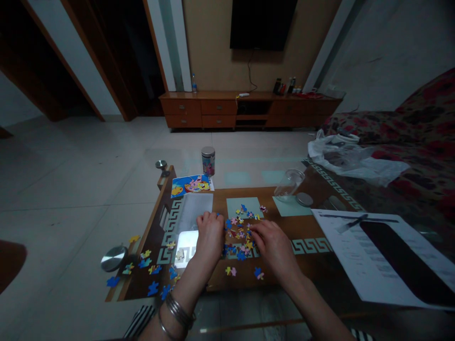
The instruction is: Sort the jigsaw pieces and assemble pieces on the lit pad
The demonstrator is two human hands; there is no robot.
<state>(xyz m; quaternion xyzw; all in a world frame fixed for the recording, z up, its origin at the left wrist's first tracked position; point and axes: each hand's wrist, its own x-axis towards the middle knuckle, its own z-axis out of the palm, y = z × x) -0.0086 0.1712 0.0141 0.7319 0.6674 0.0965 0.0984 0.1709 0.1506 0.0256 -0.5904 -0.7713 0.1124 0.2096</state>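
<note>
Glass tabletop under puzzle pieces, wall-mounted television beyond, left fingers and right fingers bent, grip unclear

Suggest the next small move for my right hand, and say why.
Probably ease one piece out of the crowded pile of multicoloured jigsaw pieces: your right hand has its fingertips at the pile's right edge, where pieces lie close together, whereas scattered blue and yellow pieces farther left sit mostly apart.

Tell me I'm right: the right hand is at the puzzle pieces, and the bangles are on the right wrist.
Wrong wrist: the head view shows the bangles on the left wrist. The right hand is indeed at the puzzle pieces.
</note>
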